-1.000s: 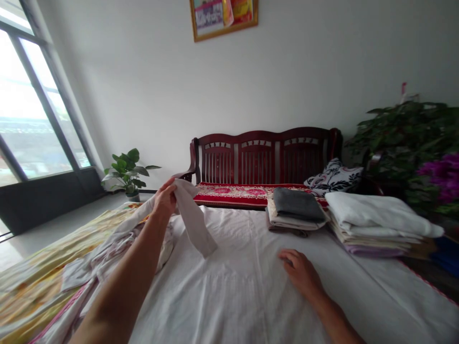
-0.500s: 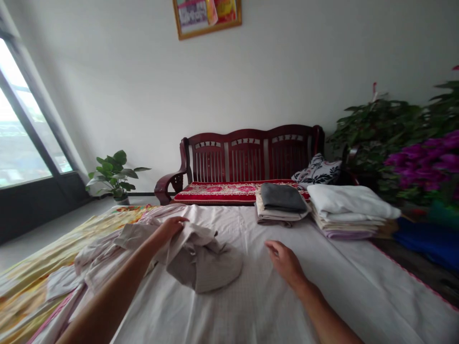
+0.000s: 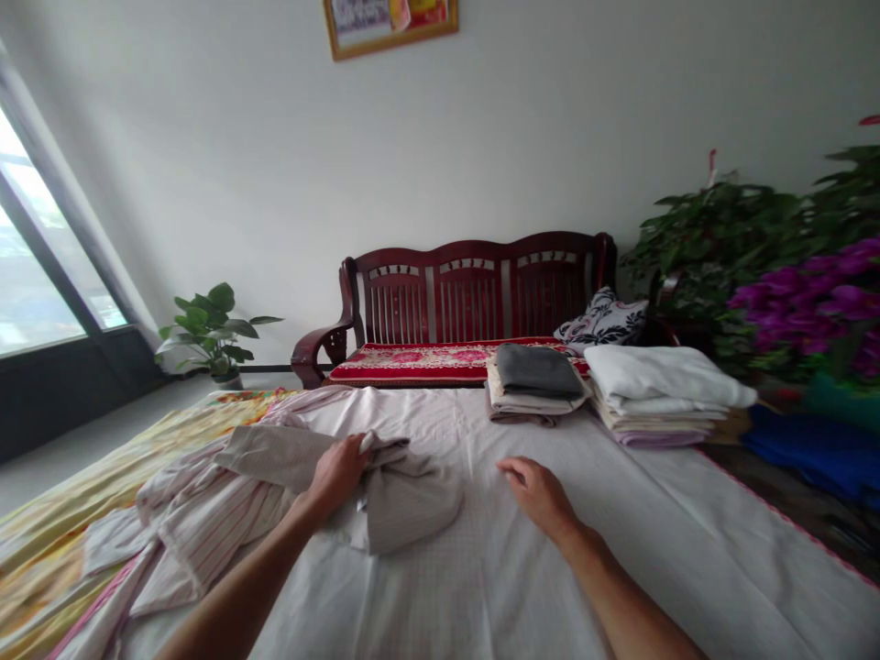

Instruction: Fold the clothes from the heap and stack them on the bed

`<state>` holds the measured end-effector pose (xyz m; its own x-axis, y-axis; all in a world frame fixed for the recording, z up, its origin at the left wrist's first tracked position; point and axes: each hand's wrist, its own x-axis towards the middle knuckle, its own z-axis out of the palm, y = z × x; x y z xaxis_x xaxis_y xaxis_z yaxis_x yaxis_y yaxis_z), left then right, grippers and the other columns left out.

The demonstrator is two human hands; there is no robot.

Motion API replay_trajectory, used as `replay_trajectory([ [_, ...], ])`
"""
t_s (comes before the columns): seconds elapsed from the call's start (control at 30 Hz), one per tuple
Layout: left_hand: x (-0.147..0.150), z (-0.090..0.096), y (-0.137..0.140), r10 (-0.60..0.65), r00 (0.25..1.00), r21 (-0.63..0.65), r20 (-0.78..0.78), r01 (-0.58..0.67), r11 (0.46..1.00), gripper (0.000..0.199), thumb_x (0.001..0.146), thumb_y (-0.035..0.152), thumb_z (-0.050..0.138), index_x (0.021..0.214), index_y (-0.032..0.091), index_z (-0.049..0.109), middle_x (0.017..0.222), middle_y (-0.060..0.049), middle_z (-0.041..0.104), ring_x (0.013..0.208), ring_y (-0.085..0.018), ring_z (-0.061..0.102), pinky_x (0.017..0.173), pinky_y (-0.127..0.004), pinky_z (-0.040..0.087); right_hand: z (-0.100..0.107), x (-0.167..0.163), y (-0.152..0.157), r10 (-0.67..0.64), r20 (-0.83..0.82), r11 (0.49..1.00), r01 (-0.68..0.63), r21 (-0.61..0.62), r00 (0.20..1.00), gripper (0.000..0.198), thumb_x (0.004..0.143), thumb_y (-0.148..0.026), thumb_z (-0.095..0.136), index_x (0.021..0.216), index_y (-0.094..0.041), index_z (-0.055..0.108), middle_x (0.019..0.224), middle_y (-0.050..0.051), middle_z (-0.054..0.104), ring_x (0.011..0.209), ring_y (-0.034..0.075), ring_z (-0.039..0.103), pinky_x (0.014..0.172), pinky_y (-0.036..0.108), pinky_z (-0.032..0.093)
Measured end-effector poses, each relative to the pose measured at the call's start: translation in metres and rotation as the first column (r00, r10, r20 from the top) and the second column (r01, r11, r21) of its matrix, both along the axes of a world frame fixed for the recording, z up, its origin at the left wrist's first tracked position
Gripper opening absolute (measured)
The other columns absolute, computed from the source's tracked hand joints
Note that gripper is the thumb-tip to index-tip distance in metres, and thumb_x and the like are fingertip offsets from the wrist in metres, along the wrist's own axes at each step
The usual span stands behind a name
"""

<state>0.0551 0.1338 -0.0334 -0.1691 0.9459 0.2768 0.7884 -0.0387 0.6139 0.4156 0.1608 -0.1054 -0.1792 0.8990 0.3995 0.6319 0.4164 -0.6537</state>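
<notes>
A crumpled light grey garment (image 3: 416, 504) lies on the white sheet (image 3: 440, 605), one part of it stretched out to the left. My left hand (image 3: 338, 472) is closed on a bunched fold near its middle. Which kind of garment it is, I cannot make out. To the right of it, my right hand (image 3: 540, 500) hovers over or rests on the sheet, fingers curled together with nothing visible in them. Striped pinkish-white cloth (image 3: 206, 541) lies rumpled by my left forearm.
Two folded piles sit at the far side: one topped by dark grey cloth (image 3: 536, 371), one by white cloth (image 3: 660, 376). Beyond stands a dark red wooden bench (image 3: 467, 293). Yellow patterned cloth (image 3: 61, 513) covers the left side. Purple flowers (image 3: 818, 293) stand at right.
My left hand has moved right and slightly down along the garment, and the fold in its grip has shifted. My right hand has curled a little more. The view has shifted slightly.
</notes>
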Motion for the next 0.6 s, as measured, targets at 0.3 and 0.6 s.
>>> replay_trajectory([
  [0.3, 0.024, 0.103, 0.026, -0.231, 0.439, 0.171, 0.868, 0.173, 0.970, 0.038, 0.070, 0.043, 0.076, 0.096, 0.018, 0.066, 0.080, -0.005, 0.073, 0.082, -0.025, 0.071, 0.075, -0.036, 0.058, 0.017, -0.025, 0.025, 0.067, -0.347, 0.983, -0.121, -0.137, 0.936, 0.044, 0.078, -0.030, 0.056, 0.119, -0.020, 0.068, 0.115, 0.009, 0.073, 0.106, 0.025, 0.068, 0.098, 0.041, 0.051],
  [0.6, 0.051, 0.156, 0.018, -0.319, 0.348, 0.216, 0.881, 0.304, 0.928, 0.039, 0.081, 0.050, 0.068, 0.098, 0.015, 0.071, 0.081, -0.008, 0.075, 0.095, -0.031, 0.072, 0.082, -0.040, 0.060, 0.087, -0.082, 0.013, 0.400, -0.620, 0.808, -0.579, -0.109, 0.675, 0.050, 0.074, -0.047, 0.075, 0.119, -0.027, 0.067, 0.131, 0.004, 0.065, 0.123, 0.027, 0.056, 0.106, 0.044, 0.040],
])
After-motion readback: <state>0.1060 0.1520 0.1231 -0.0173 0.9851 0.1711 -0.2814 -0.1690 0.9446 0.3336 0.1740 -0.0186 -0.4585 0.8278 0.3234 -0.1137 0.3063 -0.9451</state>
